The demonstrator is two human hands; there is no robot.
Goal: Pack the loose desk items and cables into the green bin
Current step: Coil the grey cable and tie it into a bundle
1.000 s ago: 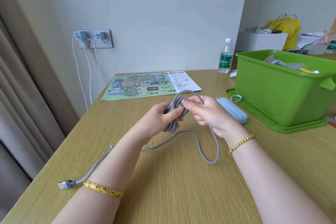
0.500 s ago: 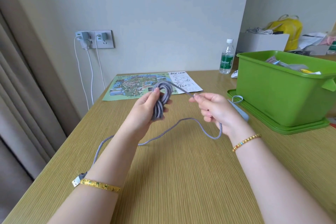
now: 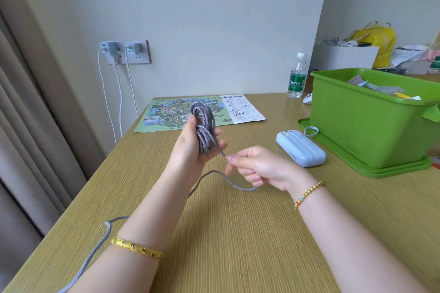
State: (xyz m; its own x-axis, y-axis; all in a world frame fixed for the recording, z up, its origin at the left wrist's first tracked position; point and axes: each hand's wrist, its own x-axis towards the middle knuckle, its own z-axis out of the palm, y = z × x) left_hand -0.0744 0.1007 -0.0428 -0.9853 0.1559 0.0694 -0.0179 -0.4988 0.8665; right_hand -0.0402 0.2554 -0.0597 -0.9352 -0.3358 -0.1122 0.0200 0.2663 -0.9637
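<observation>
Left hand [image 3: 190,150] gripping coiled cable [image 3: 204,129], right hand [image 3: 257,165] pinching its strand, bare desk [image 3: 238,233] below

power bank [image 3: 301,148] left of bin [image 3: 371,123], map [image 3: 200,113] behind hands

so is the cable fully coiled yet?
Partly. The left hand holds a coil of cable; the right hand pinches the next stretch, and a loose tail trails across the desk under the left forearm.
</observation>
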